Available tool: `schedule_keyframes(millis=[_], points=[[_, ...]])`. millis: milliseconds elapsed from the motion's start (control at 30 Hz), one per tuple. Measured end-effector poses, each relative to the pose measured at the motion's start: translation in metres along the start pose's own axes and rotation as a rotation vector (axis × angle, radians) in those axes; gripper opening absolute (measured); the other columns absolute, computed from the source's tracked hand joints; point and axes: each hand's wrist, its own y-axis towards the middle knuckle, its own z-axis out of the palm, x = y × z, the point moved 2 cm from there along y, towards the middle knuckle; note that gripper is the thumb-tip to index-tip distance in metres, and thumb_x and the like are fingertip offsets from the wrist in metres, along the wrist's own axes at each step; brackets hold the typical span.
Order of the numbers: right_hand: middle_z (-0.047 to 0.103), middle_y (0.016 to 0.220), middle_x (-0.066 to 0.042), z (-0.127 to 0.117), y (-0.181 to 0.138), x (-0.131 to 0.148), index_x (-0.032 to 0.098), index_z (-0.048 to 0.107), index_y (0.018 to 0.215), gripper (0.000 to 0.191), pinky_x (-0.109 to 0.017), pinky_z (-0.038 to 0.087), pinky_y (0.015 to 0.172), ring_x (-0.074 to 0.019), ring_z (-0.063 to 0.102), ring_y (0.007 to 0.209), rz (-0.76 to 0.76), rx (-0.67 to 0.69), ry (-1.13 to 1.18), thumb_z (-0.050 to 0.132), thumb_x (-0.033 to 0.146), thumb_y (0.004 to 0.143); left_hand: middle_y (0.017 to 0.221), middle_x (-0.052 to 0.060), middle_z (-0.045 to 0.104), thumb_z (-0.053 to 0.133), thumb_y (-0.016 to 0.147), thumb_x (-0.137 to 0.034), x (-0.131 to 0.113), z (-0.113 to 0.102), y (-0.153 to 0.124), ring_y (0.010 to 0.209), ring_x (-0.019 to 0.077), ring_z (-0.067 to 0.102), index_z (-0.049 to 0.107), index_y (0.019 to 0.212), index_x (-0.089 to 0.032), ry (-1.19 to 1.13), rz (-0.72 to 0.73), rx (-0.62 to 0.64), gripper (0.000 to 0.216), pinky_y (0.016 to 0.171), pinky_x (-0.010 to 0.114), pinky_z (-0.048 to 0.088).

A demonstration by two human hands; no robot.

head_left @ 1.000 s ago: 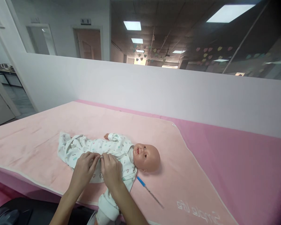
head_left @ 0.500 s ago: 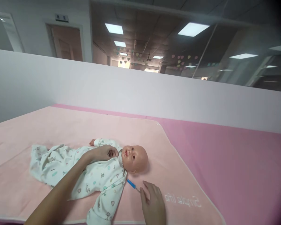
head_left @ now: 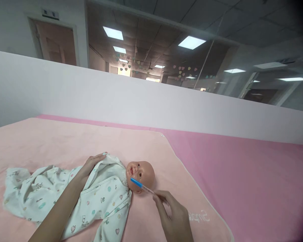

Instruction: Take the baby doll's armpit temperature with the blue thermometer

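Two bare hands work over one doll, which lies on its back on one peach blanket, its single bald head toward the right. One garment, white with small printed figures, dresses it; one sleeve stretches toward the lower edge of the view, and one front flap stands raised near the chest. The left hand lies at that flap, fingers along the cloth's edge; whether it pinches the fabric, I cannot tell. The right hand grips one slim clear rod between thumb and fingers, and the rod's one blue end points up and left, in front of the doll's cheek as the camera sees it. One line of white lettering, reversed, shows on the blanket beside the right hand, partly hidden by it. One deeper pink cover extends beyond the blanket, up to one white wall. Several ceiling lights shine above it, and one brown door stands at upper left.
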Motion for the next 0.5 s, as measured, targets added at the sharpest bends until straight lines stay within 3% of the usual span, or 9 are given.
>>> schedule_keyframes(millis=[100,233,400,467,500], points=[[0.066,0.076,-0.002,0.022,0.043,0.036,0.023,0.062,0.082,0.025,-0.025,0.042,0.066,-0.0139,0.061,0.071,-0.271,0.114,-0.123,0.04,0.028,0.091,0.083,0.007,0.068,0.073,0.067,-0.022,0.0,-0.002,-0.001,0.074,0.0197,0.066,0.06,0.109,-0.014,0.014,0.01,0.047,0.045,0.069,0.03,0.053],[0.062,0.064,-0.002,0.083,0.088,0.06,0.018,0.056,0.07,0.021,-0.028,0.036,0.067,-0.0142,0.057,0.063,-0.518,0.332,-0.45,0.045,0.016,0.087,0.082,0.006,0.068,0.077,0.063,-0.024,0.001,0.0,-0.009,0.073,0.0157,0.064,0.063,0.104,-0.014,0.062,0.075,0.117,0.045,0.066,0.023,0.05],[0.064,0.064,-0.003,0.129,0.119,0.074,0.017,0.057,0.078,0.015,-0.028,0.033,0.066,-0.0161,0.059,0.062,-0.506,0.454,-0.595,0.048,0.005,0.08,0.07,0.001,0.065,0.08,0.057,-0.022,0.0,0.011,-0.018,0.057,0.0083,0.056,0.066,0.089,-0.014,0.11,0.173,0.273,0.036,0.055,0.018,0.043],[0.064,0.063,-0.003,0.135,0.125,0.076,0.017,0.057,0.079,0.015,-0.028,0.032,0.065,-0.0166,0.059,0.061,-0.488,0.472,-0.595,0.049,0.004,0.079,0.068,0.001,0.062,0.079,0.057,-0.026,0.0,0.012,-0.016,0.051,0.0067,0.05,0.065,0.087,-0.013,0.151,0.189,0.243,0.036,0.05,0.019,0.039],[0.065,0.064,-0.003,0.137,0.127,0.077,0.017,0.058,0.08,0.015,-0.028,0.032,0.064,-0.0167,0.059,0.061,-0.479,0.467,-0.585,0.049,0.006,0.08,0.069,0.002,0.062,0.078,0.059,-0.029,0.0,0.01,-0.013,0.051,0.0069,0.05,0.064,0.09,-0.012,0.17,0.204,0.169,0.038,0.049,0.019,0.038]])
